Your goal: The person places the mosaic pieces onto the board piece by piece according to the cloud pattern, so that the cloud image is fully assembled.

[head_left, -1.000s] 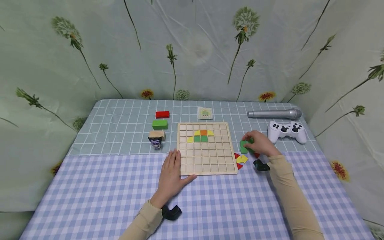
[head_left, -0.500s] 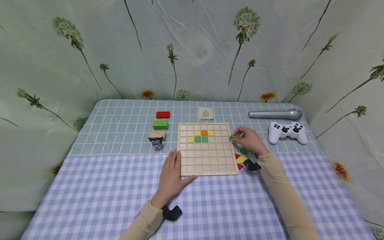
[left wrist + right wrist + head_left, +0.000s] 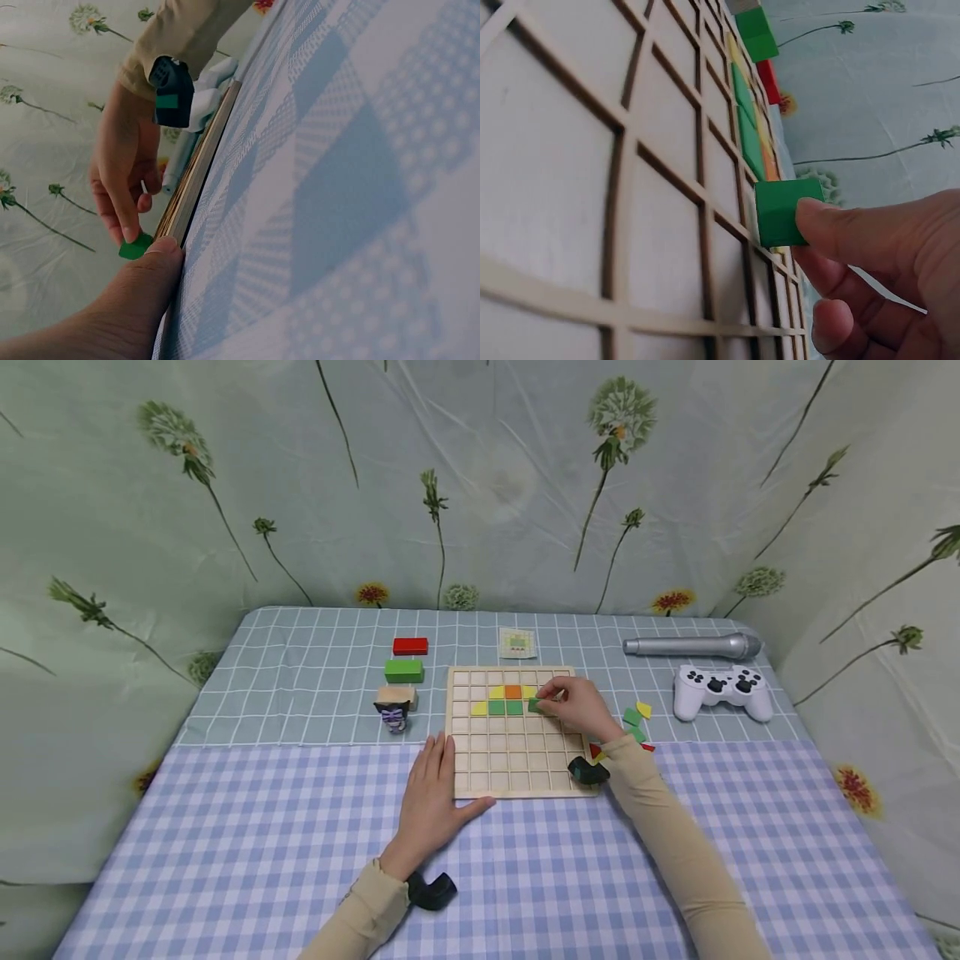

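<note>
My right hand (image 3: 580, 707) pinches a green square tile (image 3: 784, 212) between thumb and fingers, over the upper right part of the wooden grid board (image 3: 517, 783). The tile is tilted and close to the cells beside the two set green tiles (image 3: 506, 707). Above those sit an orange tile (image 3: 513, 692) and yellow tiles (image 3: 478, 708) at the sides. My left hand (image 3: 431, 802) lies with straight fingers along the board's lower left corner, its thumb at the front edge. In the left wrist view that thumb (image 3: 142, 277) presses against the board's rim.
Loose green tiles (image 3: 632, 717), a yellow piece (image 3: 643, 710) and red pieces lie right of the board, partly hidden by my sleeve. A pattern card (image 3: 517, 643), microphone (image 3: 690, 646) and game controller (image 3: 722, 691) lie behind. Left stand blocks (image 3: 404, 672) and a small figure (image 3: 393, 718).
My right hand has picked up a green tile from the loose pieces and carried it left over the board. The left hand has stayed in place.
</note>
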Available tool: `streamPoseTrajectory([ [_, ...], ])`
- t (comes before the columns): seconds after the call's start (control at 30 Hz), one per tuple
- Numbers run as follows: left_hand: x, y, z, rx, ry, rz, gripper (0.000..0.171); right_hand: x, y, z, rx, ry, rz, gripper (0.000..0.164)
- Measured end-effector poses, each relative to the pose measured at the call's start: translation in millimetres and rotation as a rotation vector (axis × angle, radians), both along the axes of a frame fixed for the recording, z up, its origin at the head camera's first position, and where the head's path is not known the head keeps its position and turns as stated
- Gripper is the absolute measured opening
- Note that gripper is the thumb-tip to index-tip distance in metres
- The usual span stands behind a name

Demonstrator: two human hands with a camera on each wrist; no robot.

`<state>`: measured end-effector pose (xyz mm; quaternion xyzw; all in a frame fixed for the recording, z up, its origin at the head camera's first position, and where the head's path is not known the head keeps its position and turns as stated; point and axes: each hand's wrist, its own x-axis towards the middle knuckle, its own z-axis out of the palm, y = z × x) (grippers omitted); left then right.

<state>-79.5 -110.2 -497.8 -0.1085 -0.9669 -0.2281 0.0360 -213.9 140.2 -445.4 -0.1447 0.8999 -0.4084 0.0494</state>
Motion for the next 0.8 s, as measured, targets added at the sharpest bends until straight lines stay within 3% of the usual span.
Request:
streamPoseTrajectory([
  [0.4, 1.3, 1.0, -0.4, -0.001, 0.015, -0.011, 0.108, 1.9, -8.3, -9.0, 0.204, 0.076, -0.033, 0.011],
  [0.63, 0.0, 1.8, -0.2, -0.003, 0.020, -0.014, 0.108, 5.8, 19.9, -3.2, 0.118, 0.068, 0.028, 0.013],
  [0.8, 0.1, 0.1, -0.4, -0.011, 0.012, -0.009, 0.109, 19.3, 53.1, 5.2, 0.099, 0.086, -0.001, 0.015],
])
